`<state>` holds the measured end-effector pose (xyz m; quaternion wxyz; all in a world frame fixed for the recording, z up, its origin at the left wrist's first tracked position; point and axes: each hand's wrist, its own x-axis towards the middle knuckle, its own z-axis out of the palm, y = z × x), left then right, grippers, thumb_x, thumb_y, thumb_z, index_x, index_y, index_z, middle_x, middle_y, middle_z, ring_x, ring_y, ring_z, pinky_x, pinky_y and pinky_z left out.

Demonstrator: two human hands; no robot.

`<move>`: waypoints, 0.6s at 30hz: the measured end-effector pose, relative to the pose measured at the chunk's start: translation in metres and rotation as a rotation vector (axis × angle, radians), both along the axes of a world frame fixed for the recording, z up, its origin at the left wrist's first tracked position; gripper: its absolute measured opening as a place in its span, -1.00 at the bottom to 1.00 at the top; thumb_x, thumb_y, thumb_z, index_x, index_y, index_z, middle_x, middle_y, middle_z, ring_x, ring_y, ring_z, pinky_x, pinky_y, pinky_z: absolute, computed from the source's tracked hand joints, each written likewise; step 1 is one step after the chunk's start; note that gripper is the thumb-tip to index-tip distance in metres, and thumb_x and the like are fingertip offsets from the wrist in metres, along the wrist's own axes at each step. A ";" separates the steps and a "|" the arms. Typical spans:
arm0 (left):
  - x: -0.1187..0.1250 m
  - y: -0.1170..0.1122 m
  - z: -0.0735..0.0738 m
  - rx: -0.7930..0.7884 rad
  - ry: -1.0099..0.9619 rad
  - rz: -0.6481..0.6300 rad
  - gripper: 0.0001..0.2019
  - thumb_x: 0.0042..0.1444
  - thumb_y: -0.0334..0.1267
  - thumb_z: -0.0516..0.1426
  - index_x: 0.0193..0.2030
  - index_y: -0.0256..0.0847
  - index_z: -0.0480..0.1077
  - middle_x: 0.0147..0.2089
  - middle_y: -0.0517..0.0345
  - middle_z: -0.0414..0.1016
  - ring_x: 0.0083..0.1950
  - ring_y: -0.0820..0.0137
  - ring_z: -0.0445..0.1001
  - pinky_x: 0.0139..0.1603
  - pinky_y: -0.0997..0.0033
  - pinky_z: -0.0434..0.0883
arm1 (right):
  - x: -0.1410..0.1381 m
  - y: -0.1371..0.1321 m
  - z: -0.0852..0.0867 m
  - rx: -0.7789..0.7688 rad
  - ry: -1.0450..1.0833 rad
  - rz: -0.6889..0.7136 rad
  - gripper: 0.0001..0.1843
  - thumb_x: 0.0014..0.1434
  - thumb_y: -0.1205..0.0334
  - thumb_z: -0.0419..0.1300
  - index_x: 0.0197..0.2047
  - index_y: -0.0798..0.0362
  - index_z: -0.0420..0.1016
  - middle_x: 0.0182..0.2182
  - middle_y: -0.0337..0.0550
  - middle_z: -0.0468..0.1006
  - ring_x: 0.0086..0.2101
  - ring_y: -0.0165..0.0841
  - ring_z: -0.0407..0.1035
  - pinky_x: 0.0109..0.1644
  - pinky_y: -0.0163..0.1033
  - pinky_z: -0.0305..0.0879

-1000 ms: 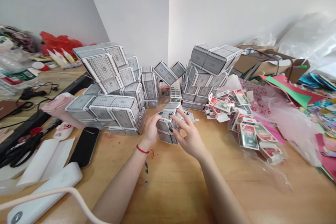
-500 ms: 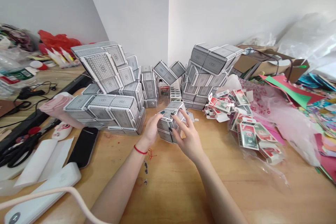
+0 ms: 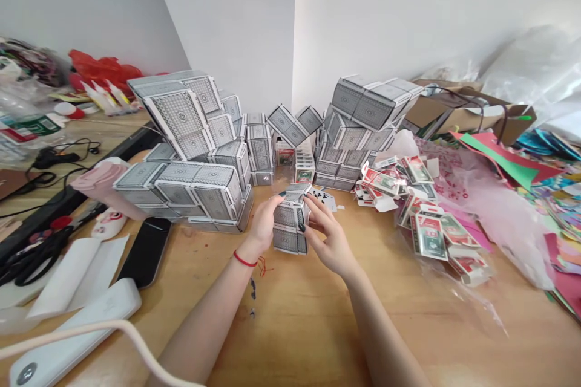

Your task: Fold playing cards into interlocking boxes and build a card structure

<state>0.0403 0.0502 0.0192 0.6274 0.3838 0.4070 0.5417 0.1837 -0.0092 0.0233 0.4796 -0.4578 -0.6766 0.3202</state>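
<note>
Both hands hold a small block of folded playing cards (image 3: 290,227), grey patterned backs outward, standing on the wooden table (image 3: 299,314). My left hand (image 3: 262,224) grips its left side with the fingers curled over the top. My right hand (image 3: 327,234) presses its right side, fingertips pinching the upper edge. A red string is round my left wrist. A large stepped pile of card blocks (image 3: 190,145) stands to the left, and a second pile (image 3: 358,127) rises behind to the right. A face-up card (image 3: 323,197) lies just behind the held block.
Empty red and green card boxes (image 3: 426,217) lie in clear plastic at the right, beside coloured paper (image 3: 508,163). On the left are a black phone (image 3: 146,252), scissors (image 3: 31,260), white paper strips (image 3: 72,278), a white device with a cable (image 3: 72,332) and a pink roll (image 3: 102,184).
The card block has turned upright between my hands and come a little nearer. My right fingers, spread over its top before, now close onto its upper right edge.
</note>
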 end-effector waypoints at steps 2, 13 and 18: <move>0.000 0.001 -0.001 -0.024 -0.023 0.019 -0.81 -0.10 -0.21 0.09 -0.42 -0.29 0.44 -0.39 0.15 0.48 -0.32 0.40 0.39 -0.28 0.47 0.29 | 0.001 0.000 -0.001 -0.013 0.035 0.012 -0.47 0.11 0.27 0.04 0.16 -0.12 0.10 0.16 -0.07 0.06 0.02 -0.26 0.19 -0.05 -0.20 0.31; 0.007 -0.003 0.000 -0.079 0.048 0.068 -0.83 -0.09 -0.19 0.06 -0.51 -0.24 0.38 -0.51 0.22 0.42 -0.47 0.47 0.32 -0.47 0.54 0.24 | -0.004 0.002 -0.013 0.022 0.090 -0.101 -0.55 0.10 0.25 0.06 0.09 -0.11 0.22 0.08 -0.07 0.21 0.01 -0.24 0.21 -0.07 -0.16 0.32; 0.008 -0.003 -0.002 -0.083 0.067 0.110 -0.82 -0.09 -0.19 0.05 -0.55 -0.23 0.36 -0.57 0.25 0.37 -0.53 0.48 0.28 -0.51 0.54 0.23 | -0.009 -0.001 -0.011 0.047 0.028 -0.132 -0.58 0.10 0.28 0.04 0.06 -0.09 0.28 0.07 -0.08 0.23 0.04 -0.25 0.16 0.01 -0.13 0.26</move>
